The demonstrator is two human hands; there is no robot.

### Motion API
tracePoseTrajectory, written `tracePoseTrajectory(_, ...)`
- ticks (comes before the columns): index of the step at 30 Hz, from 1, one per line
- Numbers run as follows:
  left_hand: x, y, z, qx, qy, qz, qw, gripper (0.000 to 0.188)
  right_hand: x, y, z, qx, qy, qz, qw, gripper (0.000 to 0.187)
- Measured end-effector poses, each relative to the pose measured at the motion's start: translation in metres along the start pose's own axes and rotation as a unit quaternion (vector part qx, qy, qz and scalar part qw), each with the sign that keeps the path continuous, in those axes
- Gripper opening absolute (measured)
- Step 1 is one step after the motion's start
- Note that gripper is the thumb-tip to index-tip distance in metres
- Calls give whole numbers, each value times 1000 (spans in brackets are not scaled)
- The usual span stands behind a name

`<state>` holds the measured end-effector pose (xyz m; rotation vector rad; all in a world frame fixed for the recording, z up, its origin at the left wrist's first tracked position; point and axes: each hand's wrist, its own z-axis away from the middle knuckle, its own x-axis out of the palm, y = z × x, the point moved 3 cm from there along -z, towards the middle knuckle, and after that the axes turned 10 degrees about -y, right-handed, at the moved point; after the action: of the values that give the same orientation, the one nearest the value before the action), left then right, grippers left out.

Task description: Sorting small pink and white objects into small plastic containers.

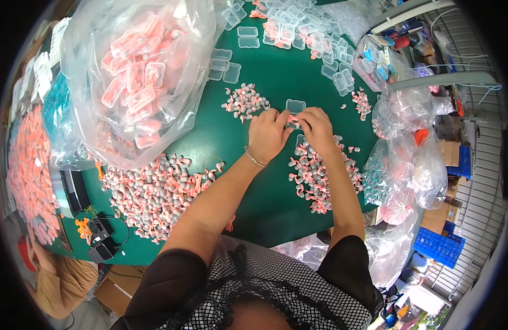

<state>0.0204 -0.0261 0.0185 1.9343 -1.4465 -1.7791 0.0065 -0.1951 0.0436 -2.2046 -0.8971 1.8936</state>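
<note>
My left hand and my right hand meet over the green table, thumbs and fingers pinched together. Between the fingertips is a small pink piece, its details partly covered by the fingers. Just beyond them shows the clear lid of an open small plastic case; the rest of that case is hidden under the hands. Below my right wrist spreads a pile of small pink-and-grey pieces. A smaller heap of like pieces lies up and left of my left hand.
A big clear bag of filled pink cases stands at the left. Near my left forearm lies a large pile of pink-and-grey pieces. Empty clear cases scatter at the back. Plastic bags line the right edge. Another person's arm shows lower left.
</note>
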Motion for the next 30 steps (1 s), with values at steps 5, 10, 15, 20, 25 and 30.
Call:
tracePoseTrajectory(5, -5, 0, -2, 3, 11, 4, 1000, 41, -6, -6, -4, -4, -28, 52, 998, 17)
tracePoseTrajectory(10, -7, 1, -1, 1, 5, 6, 1000, 41, -13, 2, -18, 55, 20, 32, 998, 30)
tracePoseTrajectory(15, -3, 0, 2, 0, -7, 1, 1000, 48, -3, 18, -14, 148, -42, -91, 984, 29)
tracePoseTrajectory(20, -4, 4, 1, -13, -4, 7, 1000, 60, -11, 10, -4, 74, 9, -64, 995, 24)
tracePoseTrajectory(25, -5, 1, -1, 28, 5, -10, 1000, 52, -15, -5, 3, 39, -32, -89, 995, 25)
tracePoseTrajectory(30, -7, -2, -2, 35, 36, -31, 998, 25, -13, -18, -7, -23, -75, -60, 995, 31)
